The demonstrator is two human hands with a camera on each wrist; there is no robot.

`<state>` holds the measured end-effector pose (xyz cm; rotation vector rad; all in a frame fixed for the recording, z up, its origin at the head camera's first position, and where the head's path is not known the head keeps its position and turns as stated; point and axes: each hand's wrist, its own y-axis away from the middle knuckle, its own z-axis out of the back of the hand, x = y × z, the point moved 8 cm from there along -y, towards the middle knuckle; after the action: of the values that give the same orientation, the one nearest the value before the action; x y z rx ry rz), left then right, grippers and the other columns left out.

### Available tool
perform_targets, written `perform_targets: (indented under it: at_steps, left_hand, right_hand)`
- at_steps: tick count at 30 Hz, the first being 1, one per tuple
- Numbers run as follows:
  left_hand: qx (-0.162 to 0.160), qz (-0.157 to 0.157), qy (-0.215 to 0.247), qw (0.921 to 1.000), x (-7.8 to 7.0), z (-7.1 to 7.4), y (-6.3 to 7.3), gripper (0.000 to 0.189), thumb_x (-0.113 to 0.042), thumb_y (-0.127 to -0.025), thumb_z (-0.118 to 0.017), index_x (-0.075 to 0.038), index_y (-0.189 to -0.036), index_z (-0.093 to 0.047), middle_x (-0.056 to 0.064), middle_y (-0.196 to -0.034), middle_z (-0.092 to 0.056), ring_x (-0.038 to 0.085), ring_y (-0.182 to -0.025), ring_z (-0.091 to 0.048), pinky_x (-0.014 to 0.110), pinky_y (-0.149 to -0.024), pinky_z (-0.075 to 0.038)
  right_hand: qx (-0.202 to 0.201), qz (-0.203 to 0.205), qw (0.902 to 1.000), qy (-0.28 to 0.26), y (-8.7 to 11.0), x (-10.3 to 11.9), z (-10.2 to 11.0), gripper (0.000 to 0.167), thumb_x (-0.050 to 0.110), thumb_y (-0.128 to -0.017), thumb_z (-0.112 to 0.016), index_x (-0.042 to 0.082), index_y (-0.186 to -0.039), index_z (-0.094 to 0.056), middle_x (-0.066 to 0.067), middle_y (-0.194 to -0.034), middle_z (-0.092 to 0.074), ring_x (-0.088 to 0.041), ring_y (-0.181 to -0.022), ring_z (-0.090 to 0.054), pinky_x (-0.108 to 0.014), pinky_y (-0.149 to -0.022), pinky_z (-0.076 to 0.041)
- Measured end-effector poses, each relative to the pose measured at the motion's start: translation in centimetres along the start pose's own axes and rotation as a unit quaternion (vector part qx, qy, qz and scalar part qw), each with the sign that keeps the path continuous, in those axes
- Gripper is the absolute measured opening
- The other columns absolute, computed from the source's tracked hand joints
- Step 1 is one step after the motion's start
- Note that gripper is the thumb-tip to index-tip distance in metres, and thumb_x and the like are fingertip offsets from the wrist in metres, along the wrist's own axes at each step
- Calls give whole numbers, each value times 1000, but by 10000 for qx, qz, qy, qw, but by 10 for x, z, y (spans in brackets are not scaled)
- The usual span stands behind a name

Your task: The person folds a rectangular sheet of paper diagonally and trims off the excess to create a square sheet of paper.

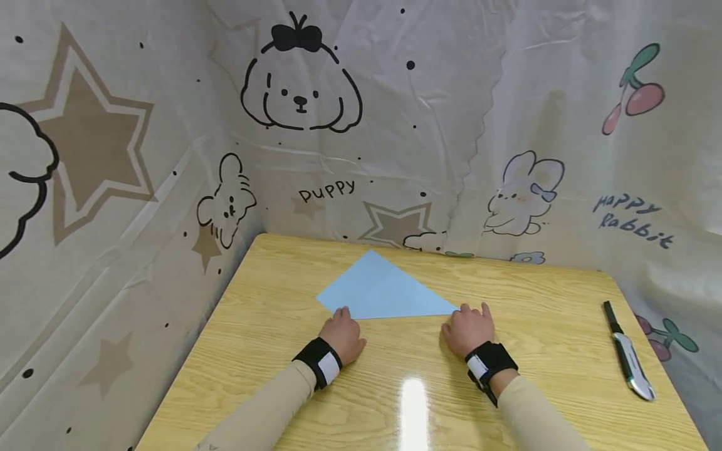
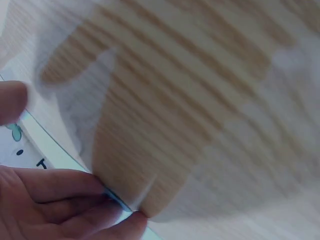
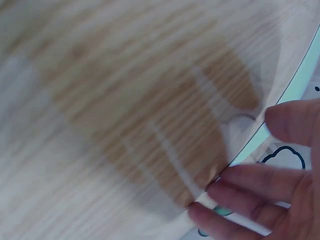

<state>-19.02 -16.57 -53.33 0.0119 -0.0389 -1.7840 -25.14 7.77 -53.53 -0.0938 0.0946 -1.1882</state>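
Observation:
A light blue sheet of paper (image 1: 383, 288) lies folded on the wooden table, one pointed corner away from me and a long straight edge on my side. My left hand (image 1: 342, 335) rests its fingertips on the near left part of that edge. In the left wrist view the left fingers (image 2: 65, 187) reach down to a thin blue strip of the paper (image 2: 116, 198), thumb held apart. My right hand (image 1: 469, 329) touches the paper's right corner. The right fingers (image 3: 255, 187) extend with their tips down at the tabletop, the thumb away from them.
A utility knife (image 1: 630, 366) with a dark blade end lies near the right edge of the wooden table (image 1: 271, 376). Printed cloth (image 1: 395, 125) hangs behind the table and along its left side. A bright light reflection shows on the near tabletop.

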Motion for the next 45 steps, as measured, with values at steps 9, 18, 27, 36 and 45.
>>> perform_targets:
  at_steps: [9,18,27,36,45]
  left_hand:
    - [60,166,-338,9993,6,4,0,43,-45,-90,-63,-3,-92,-76,28,-126,-52,38,-117,-51,39,-82,-54]
    - [-670,438,675,9945,20,3,-11,36,-31,-91,-63,-4,-69,-68,16,-85,-60,30,-79,-60,39,-60,-54]
    - [-283,752,27,9968,20,-1,-34,54,-49,-88,-64,-5,-120,-62,15,-107,-57,31,-98,-57,40,-71,-54]
    - [219,-225,54,9995,7,-7,-52,46,-36,-92,-61,-22,-136,-56,12,-137,-48,32,-119,-46,40,-90,-48]
    - [-54,-761,308,9966,7,-12,-62,56,-53,-80,-71,-22,-125,-65,7,-130,-54,28,-112,-50,41,-86,-50]
  right_hand:
    - [131,-180,9997,-107,-3,-1,1,34,35,-89,-62,5,-76,-71,-17,-93,-62,-38,-82,-62,-59,-98,-36]
    - [-488,-43,9987,-136,-3,1,9,47,27,-89,-63,13,-47,-47,-3,-49,-42,-23,-44,-46,-40,-45,-42]
    - [-193,206,9977,-623,-16,10,10,45,26,-90,-63,15,-50,-46,1,-47,-37,-17,-40,-40,-31,-38,-28]
    - [378,1073,9900,-830,-35,34,-3,53,44,-83,-71,7,-120,-65,-14,-119,-59,-32,-108,-57,-46,-87,-49]
    - [830,1116,9810,-1351,-40,38,-23,88,61,-79,-67,6,-143,-43,-20,-147,-37,-39,-135,-34,-51,-107,-32]
